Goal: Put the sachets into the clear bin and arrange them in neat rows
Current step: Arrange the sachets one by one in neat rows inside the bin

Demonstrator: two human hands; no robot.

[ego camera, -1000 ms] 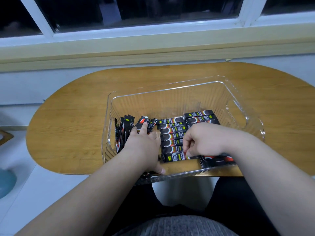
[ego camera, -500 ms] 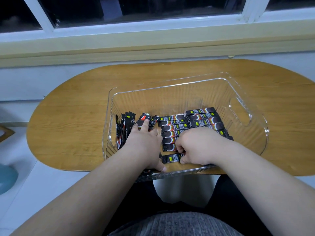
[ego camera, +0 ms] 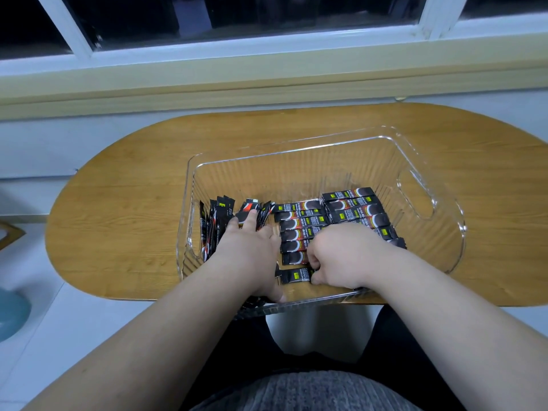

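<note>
- Clear bin is set on wooden table.
- Upright sachets are touched by L hand, fingers flat.
- Nearest flat sachet is pinched by R hand.

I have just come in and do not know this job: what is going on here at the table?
A person is arranging things in a clear bin on a wooden table. The right hand pinches the nearest sachet of the middle flat row. The left hand rests with straight fingers against a loose bunch of sachets standing on edge at the bin's left end. Another flat row lies on the right.
</note>
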